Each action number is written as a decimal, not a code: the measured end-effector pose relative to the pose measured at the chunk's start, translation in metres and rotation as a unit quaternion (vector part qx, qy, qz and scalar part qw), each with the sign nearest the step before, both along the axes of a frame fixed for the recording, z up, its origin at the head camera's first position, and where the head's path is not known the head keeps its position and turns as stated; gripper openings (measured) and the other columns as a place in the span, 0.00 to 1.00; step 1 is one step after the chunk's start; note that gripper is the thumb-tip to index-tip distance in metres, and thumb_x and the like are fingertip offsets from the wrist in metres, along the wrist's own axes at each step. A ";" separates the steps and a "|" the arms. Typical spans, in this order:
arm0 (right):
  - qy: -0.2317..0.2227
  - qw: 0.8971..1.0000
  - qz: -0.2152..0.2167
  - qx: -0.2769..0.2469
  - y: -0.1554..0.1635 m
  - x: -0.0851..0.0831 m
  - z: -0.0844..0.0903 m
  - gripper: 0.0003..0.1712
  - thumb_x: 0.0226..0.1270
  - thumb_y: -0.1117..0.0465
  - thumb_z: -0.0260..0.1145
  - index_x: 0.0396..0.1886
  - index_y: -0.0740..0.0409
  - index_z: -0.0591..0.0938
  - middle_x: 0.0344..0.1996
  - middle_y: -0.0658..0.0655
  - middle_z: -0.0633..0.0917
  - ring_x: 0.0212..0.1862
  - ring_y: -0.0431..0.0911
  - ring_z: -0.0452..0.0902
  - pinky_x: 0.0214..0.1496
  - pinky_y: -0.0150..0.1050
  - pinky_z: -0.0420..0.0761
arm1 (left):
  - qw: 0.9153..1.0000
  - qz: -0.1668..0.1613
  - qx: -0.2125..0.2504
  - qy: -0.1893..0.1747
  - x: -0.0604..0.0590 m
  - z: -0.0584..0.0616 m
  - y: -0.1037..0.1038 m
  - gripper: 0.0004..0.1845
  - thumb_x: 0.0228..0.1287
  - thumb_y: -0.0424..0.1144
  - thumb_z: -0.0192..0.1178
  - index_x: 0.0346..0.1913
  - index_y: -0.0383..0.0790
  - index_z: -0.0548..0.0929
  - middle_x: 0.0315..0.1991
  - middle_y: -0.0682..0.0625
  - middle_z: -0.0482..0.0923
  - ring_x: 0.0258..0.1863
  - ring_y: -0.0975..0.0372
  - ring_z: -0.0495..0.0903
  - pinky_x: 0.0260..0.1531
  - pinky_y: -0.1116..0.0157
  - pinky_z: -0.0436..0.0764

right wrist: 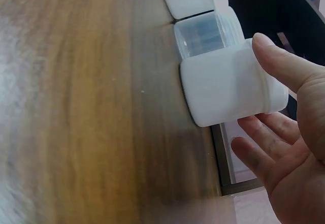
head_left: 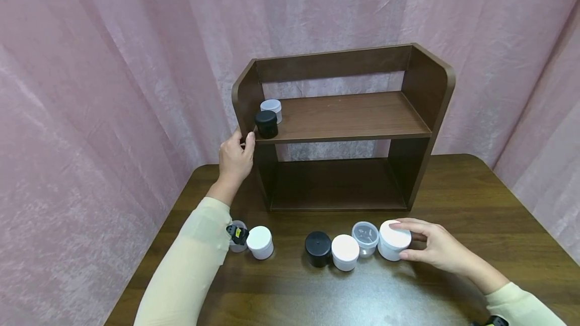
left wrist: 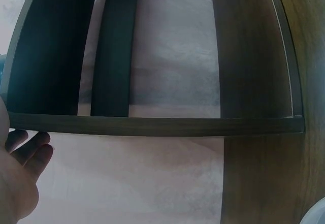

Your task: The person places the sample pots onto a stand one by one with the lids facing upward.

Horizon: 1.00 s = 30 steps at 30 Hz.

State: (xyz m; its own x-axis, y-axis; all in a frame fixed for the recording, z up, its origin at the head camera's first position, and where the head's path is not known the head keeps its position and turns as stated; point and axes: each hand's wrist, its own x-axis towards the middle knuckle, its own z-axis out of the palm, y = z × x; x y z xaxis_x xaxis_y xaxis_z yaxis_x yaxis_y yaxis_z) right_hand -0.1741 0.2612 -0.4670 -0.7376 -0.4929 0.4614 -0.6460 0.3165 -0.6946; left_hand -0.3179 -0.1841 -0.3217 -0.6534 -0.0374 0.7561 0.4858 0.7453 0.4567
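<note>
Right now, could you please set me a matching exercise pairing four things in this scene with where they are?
Things:
1. black jar on the shelf
2. large white jar
3. clear jar
4. left hand

Places:
A. between two white jars on the table
B. at the shelf unit's left side panel
C. left front of the upper shelf board
D. touched by the right hand

Pairs: 1-C, 2-D, 3-A, 4-B
</note>
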 end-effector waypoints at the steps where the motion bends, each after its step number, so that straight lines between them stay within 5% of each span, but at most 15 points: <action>1: 0.004 1.000 0.001 -0.001 0.000 0.000 -0.001 0.34 0.47 0.68 0.77 0.58 0.66 0.77 0.53 0.65 0.80 0.52 0.36 0.77 0.50 0.26 0.76 | 1.000 0.000 0.001 -0.001 0.000 0.000 0.000 0.14 0.69 0.45 0.52 0.35 0.35 0.77 0.35 0.37 0.84 0.39 0.44 0.83 0.39 0.49 0.79; 18: 0.044 0.997 -0.070 0.004 -0.005 -0.001 -0.005 0.31 0.43 0.69 0.79 0.52 0.61 0.82 0.49 0.62 0.82 0.44 0.35 0.80 0.41 0.27 0.79 | 1.000 0.005 0.002 0.007 0.002 0.000 0.001 0.15 0.69 0.45 0.52 0.32 0.35 0.76 0.30 0.37 0.83 0.34 0.42 0.82 0.36 0.47 0.77; 30: 0.095 0.989 -0.117 0.006 -0.020 0.015 0.041 0.26 0.38 0.77 0.77 0.44 0.68 0.84 0.42 0.62 0.85 0.33 0.39 0.80 0.32 0.31 0.78 | 1.000 0.010 -0.003 0.002 0.002 0.000 0.001 0.15 0.69 0.44 0.52 0.33 0.34 0.76 0.31 0.36 0.83 0.35 0.41 0.82 0.36 0.46 0.76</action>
State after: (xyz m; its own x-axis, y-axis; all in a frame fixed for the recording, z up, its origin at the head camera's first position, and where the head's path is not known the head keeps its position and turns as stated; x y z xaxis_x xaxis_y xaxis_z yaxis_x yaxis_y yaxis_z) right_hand -0.1591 0.2410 -0.4264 -0.7325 -0.3256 0.5979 -0.6728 0.4805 -0.5626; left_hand -0.3162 -0.1828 -0.3216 -0.6492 -0.0472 0.7592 0.4721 0.7576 0.4508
